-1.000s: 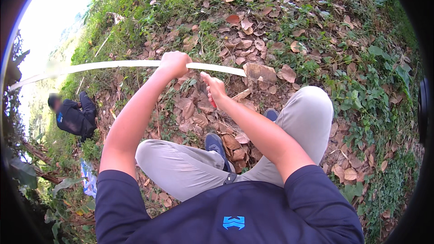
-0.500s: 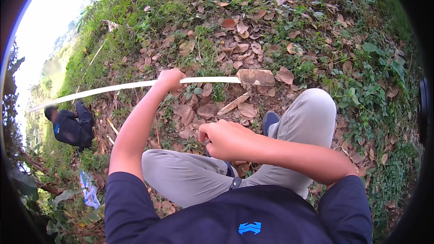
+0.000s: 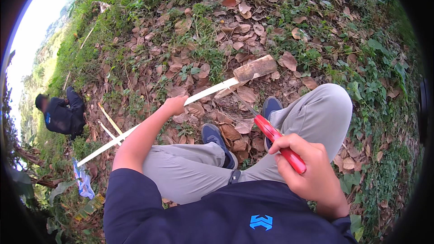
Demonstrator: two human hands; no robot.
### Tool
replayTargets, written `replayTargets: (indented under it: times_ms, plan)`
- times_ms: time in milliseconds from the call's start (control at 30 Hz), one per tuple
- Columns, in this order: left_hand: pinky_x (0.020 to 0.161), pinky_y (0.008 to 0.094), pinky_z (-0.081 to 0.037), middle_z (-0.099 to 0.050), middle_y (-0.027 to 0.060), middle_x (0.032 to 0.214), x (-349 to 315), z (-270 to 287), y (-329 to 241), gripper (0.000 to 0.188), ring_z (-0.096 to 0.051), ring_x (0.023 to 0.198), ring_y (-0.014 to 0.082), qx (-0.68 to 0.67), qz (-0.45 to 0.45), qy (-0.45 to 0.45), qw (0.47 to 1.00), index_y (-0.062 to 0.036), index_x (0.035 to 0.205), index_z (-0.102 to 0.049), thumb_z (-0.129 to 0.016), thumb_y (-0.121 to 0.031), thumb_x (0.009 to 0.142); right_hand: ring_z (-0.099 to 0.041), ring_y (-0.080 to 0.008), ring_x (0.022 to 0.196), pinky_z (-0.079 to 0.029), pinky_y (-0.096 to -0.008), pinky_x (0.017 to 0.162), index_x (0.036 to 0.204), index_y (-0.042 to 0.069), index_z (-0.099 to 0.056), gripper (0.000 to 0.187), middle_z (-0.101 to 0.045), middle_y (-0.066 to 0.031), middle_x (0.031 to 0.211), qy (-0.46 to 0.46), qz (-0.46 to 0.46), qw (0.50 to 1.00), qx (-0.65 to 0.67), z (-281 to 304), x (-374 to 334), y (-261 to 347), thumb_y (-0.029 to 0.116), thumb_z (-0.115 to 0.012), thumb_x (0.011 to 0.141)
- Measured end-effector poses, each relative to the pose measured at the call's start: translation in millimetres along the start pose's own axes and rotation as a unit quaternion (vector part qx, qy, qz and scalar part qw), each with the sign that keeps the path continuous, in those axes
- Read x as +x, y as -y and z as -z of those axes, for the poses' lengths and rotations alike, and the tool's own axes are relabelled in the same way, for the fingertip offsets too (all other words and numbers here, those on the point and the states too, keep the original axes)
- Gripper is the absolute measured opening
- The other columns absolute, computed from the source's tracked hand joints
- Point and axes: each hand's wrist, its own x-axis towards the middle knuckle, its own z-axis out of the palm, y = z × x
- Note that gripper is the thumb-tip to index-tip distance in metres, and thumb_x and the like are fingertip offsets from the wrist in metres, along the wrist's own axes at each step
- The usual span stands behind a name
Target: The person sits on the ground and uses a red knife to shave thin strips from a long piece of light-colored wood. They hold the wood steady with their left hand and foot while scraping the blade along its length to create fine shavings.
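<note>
My left hand (image 3: 175, 105) is closed around a long pale stick (image 3: 210, 91), which slants from the lower left up toward the middle. Its far end meets a short brown wooden block (image 3: 255, 68) on the leaves; I cannot tell whether the two are joined. In my right hand (image 3: 307, 169) is a red-handled tool (image 3: 271, 129), gripped by its handle above my raised right knee. A thin dark blade or shaft runs from the handle toward the stick near the block; its exact kind is unclear, as is whether its tip touches the stick.
Dry leaves (image 3: 244, 29) and green plants cover the sloping ground. At the left sits another person in dark clothes (image 3: 65, 115). A blue and white plastic bag (image 3: 83, 180) lies below them, near thin yellowish sticks (image 3: 110, 119). My shoes (image 3: 214, 138) are close below the block.
The red-handled tool has come into view in my right hand, which has moved right. My left hand has lowered, swinging the stick's near end down; the block has tilted with it.
</note>
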Motion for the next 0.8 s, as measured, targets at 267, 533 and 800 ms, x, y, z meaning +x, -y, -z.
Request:
replayTargets:
  times_ms: [267, 533, 800]
  plan:
    - [0.09, 0.0535, -0.053, -0.068, 0.0195, 0.12, -32.2, -16.5, -4.1, 0.041, -0.067, 0.112, 0.0397, -0.048, -0.003, -0.023, 0.999, -0.011, 0.134, -0.049, -0.052, -0.01, 0.093, -0.072, -0.0199, 0.073, -0.054, -0.0298, 0.067, 0.108, 0.003, -0.064, 0.021, -0.07, -0.0123, 0.088, -0.113, 0.055, 0.992, -0.007, -51.2, 9.0, -29.1, -0.005, -0.065, 0.088]
    - [0.087, 0.0513, -0.055, -0.073, 0.0192, 0.113, -54.5, -1.2, -0.7, 0.042, -0.07, 0.106, 0.0394, -0.059, 0.022, -0.117, 0.991, -0.014, 0.133, -0.054, -0.055, -0.011, 0.092, -0.074, -0.0316, 0.077, -0.057, -0.0371, 0.066, 0.115, 0.007, -0.063, 0.028, -0.073, -0.0163, 0.093, -0.094, 0.106, 0.987, -0.073, -109.8, -12.6, -64.7, 0.001, -0.067, 0.088]
    - [0.062, 0.042, -0.059, -0.074, 0.0196, 0.096, -53.4, -0.6, -26.2, 0.035, -0.075, 0.071, 0.0274, -0.142, 0.029, 0.035, 0.989, 0.0016, 0.119, -0.062, -0.058, -0.001, 0.085, -0.074, -0.0347, 0.083, -0.058, -0.0392, 0.071, 0.115, 0.006, -0.062, 0.027, -0.074, -0.0169, 0.099, -0.104, 0.171, 0.974, -0.103, -115.5, -54.9, -55.3, 0.001, -0.067, 0.089]
